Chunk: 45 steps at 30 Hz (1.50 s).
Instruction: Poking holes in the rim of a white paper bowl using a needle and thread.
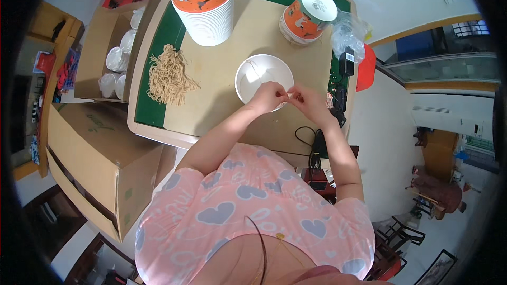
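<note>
A white round paper tub (pixel 243 80) stands on the table, its open top facing up. A thin pale cord or strip (pixel 254 65) shows against its far inner wall. At the tub's near right rim, my left hand (pixel 268 96) and my right hand (pixel 310 104) meet with fingertips pinched together. Whatever is between the fingers is too small to make out. On the left of the table lies a loose heap of tan cords (pixel 171 76).
A tall stack of paper tubs (pixel 206 18) stands at the far left, topped by an orange printed one. Farther right sits an upturned orange tub (pixel 309 13) beside clear plastic bags (pixel 348 31). Black cables (pixel 315 153) hang near the right edge. Cardboard boxes (pixel 100 142) stand left.
</note>
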### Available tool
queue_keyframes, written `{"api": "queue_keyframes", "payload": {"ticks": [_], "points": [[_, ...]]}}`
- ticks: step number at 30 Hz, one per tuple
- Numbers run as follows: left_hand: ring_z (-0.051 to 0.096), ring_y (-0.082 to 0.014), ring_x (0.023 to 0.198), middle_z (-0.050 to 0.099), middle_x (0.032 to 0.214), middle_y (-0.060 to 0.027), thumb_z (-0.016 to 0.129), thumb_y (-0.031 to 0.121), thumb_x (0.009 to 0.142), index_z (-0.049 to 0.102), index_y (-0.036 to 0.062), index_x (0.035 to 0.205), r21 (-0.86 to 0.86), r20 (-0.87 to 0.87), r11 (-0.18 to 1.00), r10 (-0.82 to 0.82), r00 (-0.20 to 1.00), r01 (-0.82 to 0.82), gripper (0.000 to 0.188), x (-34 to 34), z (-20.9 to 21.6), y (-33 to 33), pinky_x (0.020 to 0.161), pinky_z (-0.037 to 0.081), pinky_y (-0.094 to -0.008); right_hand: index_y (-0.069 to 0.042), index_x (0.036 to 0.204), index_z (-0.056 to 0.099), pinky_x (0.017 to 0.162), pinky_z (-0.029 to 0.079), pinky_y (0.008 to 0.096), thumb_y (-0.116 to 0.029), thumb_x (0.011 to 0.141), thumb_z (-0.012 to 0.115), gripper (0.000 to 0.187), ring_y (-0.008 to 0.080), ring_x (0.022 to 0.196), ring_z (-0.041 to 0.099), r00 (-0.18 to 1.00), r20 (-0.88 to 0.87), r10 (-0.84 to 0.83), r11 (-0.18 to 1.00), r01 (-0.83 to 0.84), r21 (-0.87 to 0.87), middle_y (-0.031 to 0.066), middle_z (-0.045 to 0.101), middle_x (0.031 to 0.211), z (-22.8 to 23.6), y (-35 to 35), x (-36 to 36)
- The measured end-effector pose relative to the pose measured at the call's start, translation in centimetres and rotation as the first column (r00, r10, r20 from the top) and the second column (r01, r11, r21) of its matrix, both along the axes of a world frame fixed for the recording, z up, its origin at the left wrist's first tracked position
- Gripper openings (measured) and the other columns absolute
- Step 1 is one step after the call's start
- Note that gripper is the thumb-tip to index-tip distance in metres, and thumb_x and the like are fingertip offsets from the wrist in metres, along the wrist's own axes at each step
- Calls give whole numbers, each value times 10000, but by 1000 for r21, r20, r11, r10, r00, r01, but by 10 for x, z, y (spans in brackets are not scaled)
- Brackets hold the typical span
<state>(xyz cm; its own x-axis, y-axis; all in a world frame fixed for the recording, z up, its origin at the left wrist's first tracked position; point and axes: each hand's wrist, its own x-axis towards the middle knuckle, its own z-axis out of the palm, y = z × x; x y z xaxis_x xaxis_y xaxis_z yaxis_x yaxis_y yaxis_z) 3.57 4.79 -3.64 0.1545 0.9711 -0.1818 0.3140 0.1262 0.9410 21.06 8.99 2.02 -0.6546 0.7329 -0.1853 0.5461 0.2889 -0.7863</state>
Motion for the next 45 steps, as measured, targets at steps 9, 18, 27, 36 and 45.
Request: {"api": "queue_keyframes", "payload": {"ticks": [9, 18, 27, 36, 45], "points": [[589, -163, 665, 640, 753, -88, 678, 122, 772, 671, 18, 802, 11, 6, 1000, 14, 1000, -14, 109, -3, 4, -10, 625, 470, -294, -2, 884, 610, 569, 426, 270, -83, 840, 629, 94, 124, 621, 514, 996, 84, -29, 1000, 30, -3, 59, 584, 700, 7, 6, 32], [584, -158, 656, 640, 752, -83, 677, 125, 771, 667, 23, 788, -5, 13, 1000, 5, 1000, -5, 103, -4, 6, -13, 613, 470, -292, 5, 885, 591, 549, 398, 247, -183, 902, 564, 191, 88, 616, 492, 994, 102, 36, 989, -21, -145, 25, 553, 665, -4, 10, 48], [593, -155, 683, 646, 772, -79, 687, 117, 763, 662, 21, 815, -15, -2, 1000, -6, 1000, 6, 112, -7, 10, -11, 645, 479, -293, -4, 878, 585, 550, 396, 230, -167, 903, 563, 166, 66, 622, 488, 996, -41, -77, 941, 59, -332, -5, 552, 697, -5, 15, 57], [599, -114, 782, 654, 827, -46, 684, 118, 782, 621, 14, 959, 87, 384, 993, -110, 917, 83, 216, 18, 14, -2, 745, 479, -268, -6, 933, 576, 553, 396, 250, -140, 899, 555, 140, 94, 619, 493, 1000, 30, -2, 990, 6, -141, 35, 558, 701, 24, 1, 31], [598, -80, 688, 653, 742, -47, 615, 61, 829, 640, -24, 834, -81, 369, 997, 18, 929, 13, 89, 11, 11, -2, 648, 476, -219, -44, 928, 605, 652, 464, 296, -54, 794, 644, 140, 196, 770, 586, 987, -26, -159, 973, 161, 163, 96, 603, 837, 38, -9, 26]]}}
